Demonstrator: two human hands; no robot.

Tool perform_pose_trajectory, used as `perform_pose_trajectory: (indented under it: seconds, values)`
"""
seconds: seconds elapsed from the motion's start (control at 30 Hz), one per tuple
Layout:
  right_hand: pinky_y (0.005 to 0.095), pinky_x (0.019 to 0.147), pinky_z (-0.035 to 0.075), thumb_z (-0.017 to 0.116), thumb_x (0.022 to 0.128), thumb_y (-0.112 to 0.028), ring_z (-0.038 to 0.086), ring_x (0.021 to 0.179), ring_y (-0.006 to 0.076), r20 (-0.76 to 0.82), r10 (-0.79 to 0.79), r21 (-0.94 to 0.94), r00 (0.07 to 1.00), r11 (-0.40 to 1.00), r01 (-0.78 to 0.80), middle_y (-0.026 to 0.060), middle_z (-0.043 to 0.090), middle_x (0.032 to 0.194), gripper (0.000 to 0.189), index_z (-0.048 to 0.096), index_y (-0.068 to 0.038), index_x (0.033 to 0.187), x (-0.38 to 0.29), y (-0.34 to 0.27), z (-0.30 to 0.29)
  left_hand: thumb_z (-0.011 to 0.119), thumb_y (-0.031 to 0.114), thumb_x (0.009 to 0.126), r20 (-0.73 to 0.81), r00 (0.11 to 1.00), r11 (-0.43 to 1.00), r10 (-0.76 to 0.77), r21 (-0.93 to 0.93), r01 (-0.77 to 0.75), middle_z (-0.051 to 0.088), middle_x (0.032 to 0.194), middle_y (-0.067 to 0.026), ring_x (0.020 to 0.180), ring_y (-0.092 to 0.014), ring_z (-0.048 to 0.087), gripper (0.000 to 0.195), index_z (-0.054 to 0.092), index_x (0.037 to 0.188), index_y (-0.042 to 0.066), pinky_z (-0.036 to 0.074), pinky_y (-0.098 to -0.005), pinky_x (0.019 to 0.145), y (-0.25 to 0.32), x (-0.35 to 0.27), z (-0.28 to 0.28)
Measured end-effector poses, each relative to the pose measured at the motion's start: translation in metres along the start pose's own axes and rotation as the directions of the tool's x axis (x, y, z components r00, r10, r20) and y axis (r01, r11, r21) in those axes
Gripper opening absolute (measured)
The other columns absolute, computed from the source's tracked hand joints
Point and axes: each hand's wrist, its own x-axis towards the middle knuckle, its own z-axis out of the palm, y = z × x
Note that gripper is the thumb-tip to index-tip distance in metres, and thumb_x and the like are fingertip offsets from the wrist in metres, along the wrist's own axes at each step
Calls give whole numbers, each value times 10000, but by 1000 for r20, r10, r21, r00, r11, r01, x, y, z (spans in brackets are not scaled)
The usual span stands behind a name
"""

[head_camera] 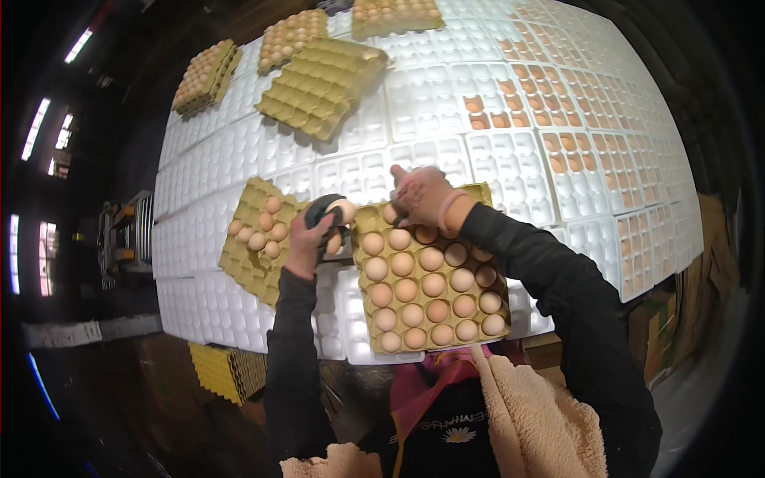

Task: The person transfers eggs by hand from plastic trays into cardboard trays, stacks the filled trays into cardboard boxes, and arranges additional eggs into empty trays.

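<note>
My left hand (308, 239), with something dark over its fingers, holds an egg (342, 211); a second egg (333, 242) shows just below it. My right hand (423, 196) reaches over the far side of a pulp egg tray (364, 343) filled with rows of brown eggs (434, 285). Its lower fingers are beside an egg (391, 213) at the far left corner; whether they grip it is hidden. One finger points away from me. Left of my left hand lies another pulp tray (239, 263), tilted, with several loose eggs (257, 241) grouped on it.
White moulded plastic trays (421, 89) cover the lit table, and those at right hold brown eggs (547, 95). An eggless pulp tray (311, 86) lies farther back. Filled pulp trays (203, 74) stand along the far left edge. Stacked yellow trays (224, 370) sit below the near edge.
</note>
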Motion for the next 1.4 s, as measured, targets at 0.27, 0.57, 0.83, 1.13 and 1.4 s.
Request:
perform_pose_trajectory:
  seconds: [0.27, 0.57, 0.83, 1.13, 1.4]
  values:
    - [267, 707, 507, 551, 951, -276, 555, 836, 93, -215, 300, 905, 930, -296, 305, 67, 575, 1084, 403, 488, -82, 1298, -44, 38, 16, 771, 473, 665, 219, 952, -169, -216, 951, -258, 402, 1382, -102, 1017, -319, 591, 530, 642, 1110, 214, 513, -408, 843, 13, -14, 43]
    - [347, 761, 535, 616, 826, -511, 662, 894, 269, -176, 755, 638, 632, 576, -511, 159, 663, 1073, 541, 658, -56, 1117, -130, 201, 69, 863, 245, 546, 648, 753, 576, 114, 575, -581, 449, 1358, -165, 1113, -305, 578, 625, 680, 1138, 165, 475, -366, 938, 69, 81, 139]
    - [414, 828, 494, 634, 854, -342, 600, 996, 323, -408, 703, 716, 582, 642, -273, 169, 544, 1189, 563, 450, -105, 1330, -130, 194, 101, 830, 328, 634, 676, 678, 283, -288, 737, -614, 419, 1415, -128, 1115, -259, 575, 613, 641, 1202, 200, 460, -352, 942, -31, 207, 240]
    - [430, 912, 436, 549, 852, -67, 535, 1054, 384, -574, 784, 798, 236, 601, -56, 226, 519, 1199, 497, 402, 31, 1317, -159, 185, 102, 580, 276, 873, 630, 766, 15, 130, 771, -637, 509, 1294, -99, 1165, -312, 479, 570, 399, 1406, 188, 376, -384, 991, -90, 186, 329]
    - [355, 893, 453, 687, 774, -198, 594, 1007, 257, -404, 204, 531, 892, 846, 47, 88, 666, 969, 393, 620, -38, 1127, -160, 79, 28, 681, 288, 800, 312, 944, 743, 111, 604, -287, 574, 1207, -103, 1136, -278, 498, 502, 567, 1252, 104, 388, -389, 958, 50, 100, 185]
